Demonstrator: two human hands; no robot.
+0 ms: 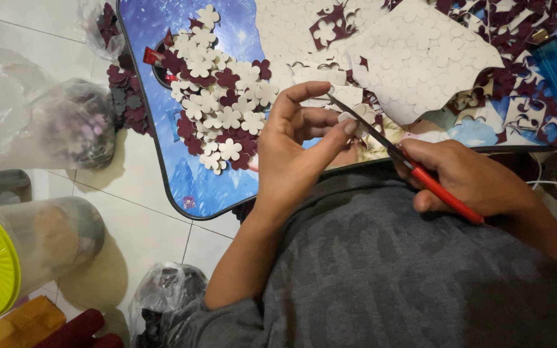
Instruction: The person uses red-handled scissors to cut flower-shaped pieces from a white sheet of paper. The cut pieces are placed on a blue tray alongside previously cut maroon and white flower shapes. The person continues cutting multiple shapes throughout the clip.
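Your left hand [298,151] pinched a small cream flower-shaped cutout [345,118] between thumb and fingertips, just above the near edge of the blue tray table [195,187]; your right hand [469,177] was closed around the red handles of the scissors [407,161], whose blades lay nearly shut against that cutout. Left of your hands a heap of finished flower pieces [217,96] — cream and maroon mixed — lay on the table; farther back sat a big cream sheet of punched shapes [420,58], with maroon offcuts [510,38] strewn around it and a blue lighter [556,64] at the right edge. On the tiled floor stood a plastic jar with a yellow-green lid [27,251] and clear bags of pieces [66,125].
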